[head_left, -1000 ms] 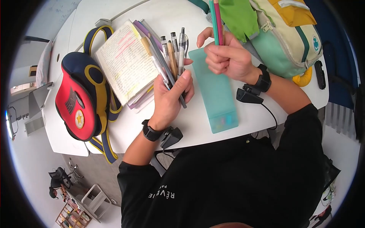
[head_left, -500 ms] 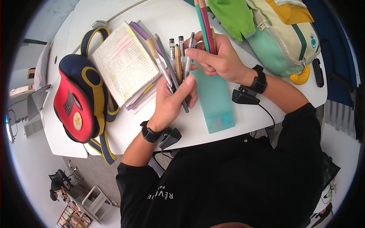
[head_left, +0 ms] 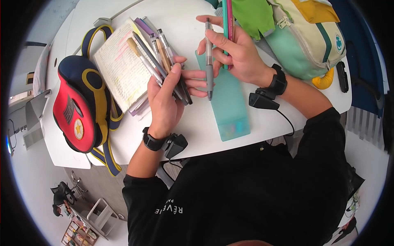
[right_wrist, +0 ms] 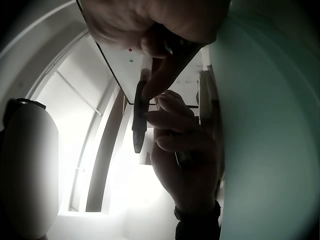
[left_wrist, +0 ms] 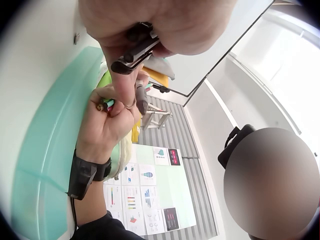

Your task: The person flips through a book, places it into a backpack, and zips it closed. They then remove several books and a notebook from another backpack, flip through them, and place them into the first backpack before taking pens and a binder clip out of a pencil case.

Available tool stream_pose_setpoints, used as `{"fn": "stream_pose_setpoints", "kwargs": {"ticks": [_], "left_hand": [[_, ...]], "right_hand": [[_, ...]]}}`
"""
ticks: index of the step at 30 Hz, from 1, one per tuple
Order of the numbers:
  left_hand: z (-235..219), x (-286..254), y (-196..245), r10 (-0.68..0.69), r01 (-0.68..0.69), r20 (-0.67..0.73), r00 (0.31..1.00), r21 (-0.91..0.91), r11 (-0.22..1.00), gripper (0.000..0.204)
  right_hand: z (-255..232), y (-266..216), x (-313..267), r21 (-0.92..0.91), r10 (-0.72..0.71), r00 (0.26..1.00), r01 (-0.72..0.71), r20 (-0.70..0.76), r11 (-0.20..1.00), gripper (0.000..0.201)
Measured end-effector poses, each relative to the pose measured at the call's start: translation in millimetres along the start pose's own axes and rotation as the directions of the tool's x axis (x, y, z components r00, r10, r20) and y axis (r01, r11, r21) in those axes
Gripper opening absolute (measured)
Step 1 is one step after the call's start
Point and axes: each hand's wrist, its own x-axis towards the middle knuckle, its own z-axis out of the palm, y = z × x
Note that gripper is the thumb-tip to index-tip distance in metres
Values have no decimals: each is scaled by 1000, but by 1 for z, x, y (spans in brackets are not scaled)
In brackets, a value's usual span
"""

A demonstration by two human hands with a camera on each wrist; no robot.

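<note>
My left hand (head_left: pixel 164 98) grips a bundle of pens and pencils, among them a dark grey pencil (head_left: pixel 148 52) and a black-topped pen (head_left: pixel 163 37), their upper ends leaning over an open book. Its fingers stretch toward a clear pen with a grey grip (head_left: pixel 209 78). That pen is pinched near its top by my right hand (head_left: pixel 246 57), tip downward. A teal pencil (head_left: pixel 225 24) and a magenta pencil (head_left: pixel 230 24) also stand up in the right hand. Below both hands lies a flat translucent teal case (head_left: pixel 233 108); in the right wrist view the grey grip (right_wrist: pixel 140 110) hangs near the left fingers.
The open book (head_left: pixel 123 65) with highlighted pages lies on a stack at the left. Beside it is a red and navy bag (head_left: pixel 76 106) with yellow-edged straps. A cream and green backpack (head_left: pixel 303 49) stands at the right, a black object (head_left: pixel 342 77) beyond it, all on the white table (head_left: pixel 197 141).
My right hand reached the left hand's bundle, took the grey-gripped pen and drew it out to the right. The left hand shifted left with the other pens, its fingers spreading.
</note>
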Motion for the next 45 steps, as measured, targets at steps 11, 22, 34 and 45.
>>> {"fn": "stream_pose_setpoints", "kwargs": {"ticks": [11,22,34,45], "left_hand": [[1,-1,-3,26,-27,21,999,55,998,33],[0,-1,-4,8,-8,48,999,-12,1000,29],[-1,-1,0,-41,44,75,996,-47,998,29],[-2,1,-2,-13,23,100,995,-99,995,29]], "right_hand": [[-2,2,-1,-47,-38,999,39,27,998,45],[-5,0,0,-48,28,999,-27,32,998,36],[-7,7,0,-57,5,999,-2,52,998,40],[-14,2,2,-124,129,987,-117,94,985,34]]}}
